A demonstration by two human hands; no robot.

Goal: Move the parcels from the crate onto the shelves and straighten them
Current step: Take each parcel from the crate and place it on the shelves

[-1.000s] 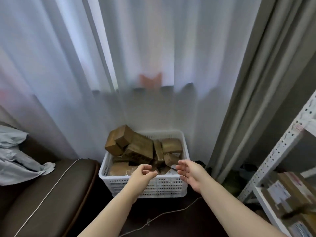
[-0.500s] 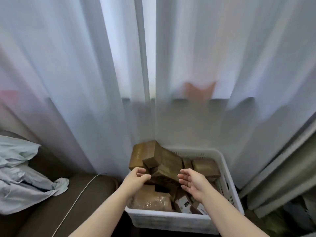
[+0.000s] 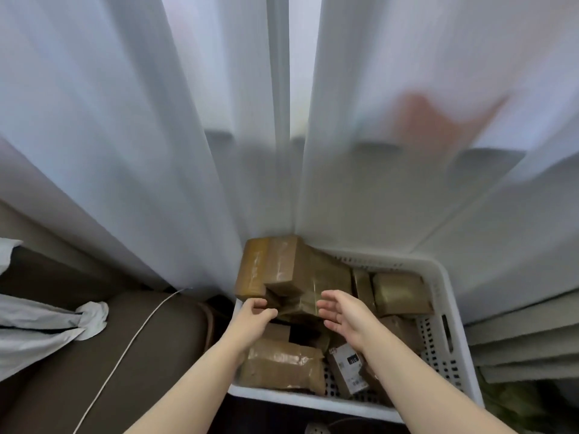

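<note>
A white perforated plastic crate (image 3: 438, 349) stands on the floor against the curtains, filled with several brown taped parcels. The tallest stack of parcels (image 3: 282, 267) rises at the crate's back left. A flat brown parcel (image 3: 282, 364) lies at the front, and a small box with a white label (image 3: 347, 368) sits beside it. My left hand (image 3: 253, 321) hovers over the crate's left side, fingers loosely curled, holding nothing. My right hand (image 3: 344, 314) is open, palm facing left, close to a middle parcel (image 3: 300, 305) between both hands. The shelves are out of view.
White sheer curtains (image 3: 156, 151) hang behind the crate. A brown cushioned seat (image 3: 94, 355) with a white cable (image 3: 131, 343) and grey-white fabric (image 3: 40, 324) lies to the left. Grey curtain folds (image 3: 526, 339) bunch at the right.
The view has swung left and drawn closer, so the shelf has left the frame. Both hands have reached forward from the crate's front rim to over the parcels inside.
</note>
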